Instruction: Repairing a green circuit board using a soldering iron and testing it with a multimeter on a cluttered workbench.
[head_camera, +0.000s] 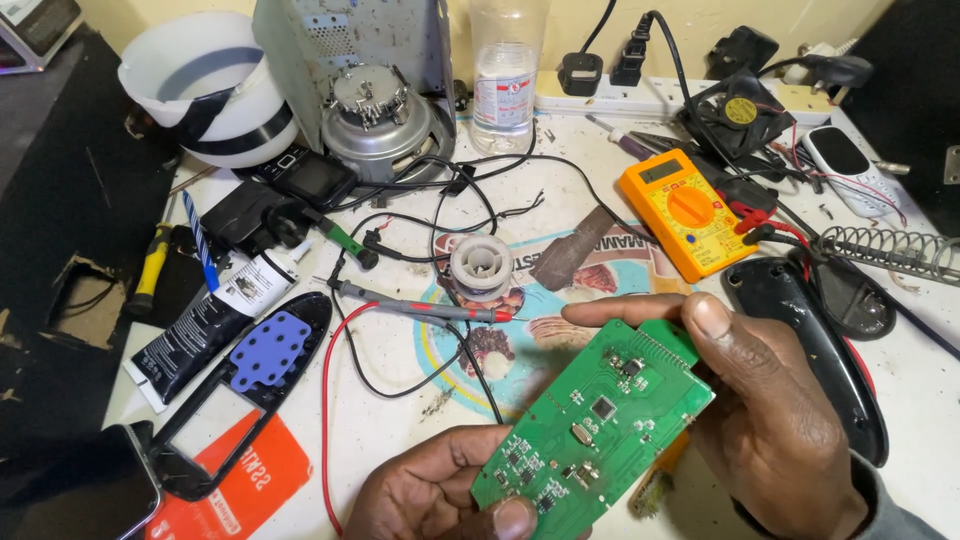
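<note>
Item held: green circuit board (597, 425), long and narrow, component side up, tilted toward the camera as though for close inspection, above the front edge of the desk (400, 420).

Left hand (440, 495): at the board's lower end, thumb pressed on the near corner, fingers curled beneath; closed on the board.

Right hand (770, 420): at the board's upper end, thumb laid over the top right edge, forefinger stretched out behind the far corner; closed on the board, steadying it level.

Just beyond the hands: red probe (420, 303), lying flat on the desk with its tip pointing right, its red lead looping down toward the front edge. Spool of solder (482, 265), resting on its side just behind the probe. Dark flat scrap (572, 250), beside the spool.

Right of the hands: black plastic shell (800, 330), hollow side up, probably the casing halved open. Orange multimeter (685, 210), face up, leads plugged in, dial readable from the seat. Coiled wire stand (885, 250), at the far right. Small black fan (738, 112), and a white handset (850, 170), behind the meter.

Left of the hands: black frame with a blue rubber keypad (268, 350), lying open. Black-and-white tube (215, 315), capped, slantwise. Yellow-handled screwdriver (152, 262), at the desk's left margin. Phone (75, 490), dark screen, near corner.

Rear: white tub (210, 90), small motor (375, 110), clear plastic bottle (505, 65), white power strip (640, 97) with plugs seated.
</note>
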